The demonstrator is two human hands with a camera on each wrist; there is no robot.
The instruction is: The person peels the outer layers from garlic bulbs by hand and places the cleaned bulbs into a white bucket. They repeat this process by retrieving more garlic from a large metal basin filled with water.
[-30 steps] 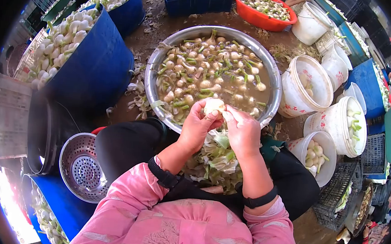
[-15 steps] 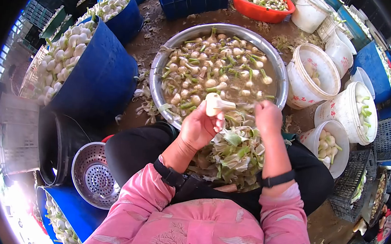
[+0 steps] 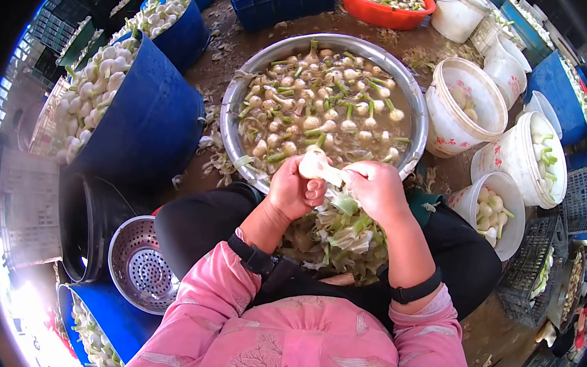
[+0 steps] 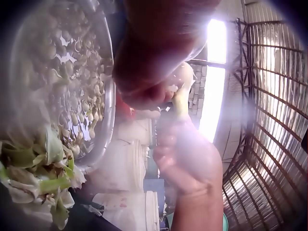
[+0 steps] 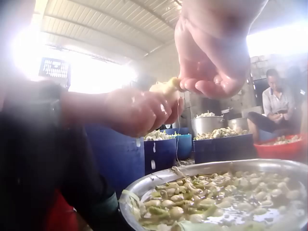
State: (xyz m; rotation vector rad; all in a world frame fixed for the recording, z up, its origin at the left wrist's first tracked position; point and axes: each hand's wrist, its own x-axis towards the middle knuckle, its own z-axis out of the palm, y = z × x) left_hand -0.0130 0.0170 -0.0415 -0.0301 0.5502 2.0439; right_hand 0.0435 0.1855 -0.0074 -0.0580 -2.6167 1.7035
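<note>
My left hand (image 3: 289, 193) holds a pale, peeled-looking garlic bulb (image 3: 316, 163) over the near rim of a metal basin (image 3: 419, 117). The bulb's stem points right, where my right hand (image 3: 379, 190) pinches its end with thumb and fingers. From the right wrist view, the garlic (image 5: 166, 86) bridges the two hands, and a thin strand hangs beneath them. Many garlic bulbs with short green stems float in the basin's murky water. Below my hands, a heap of stripped garlic skins (image 3: 344, 236) lies between my legs.
Blue tubs (image 3: 140, 116) of garlic stand at the left, beside a metal colander (image 3: 144, 265). White buckets (image 3: 464, 121), some holding garlic, line the right. A red basin (image 3: 383, 11) sits at the back; a seated person (image 5: 276, 103) is near it.
Both hands were at the bulb first. The right hand then swung away to the right, leaving the bulb in the left hand, and has now come back to pinch the stem.
</note>
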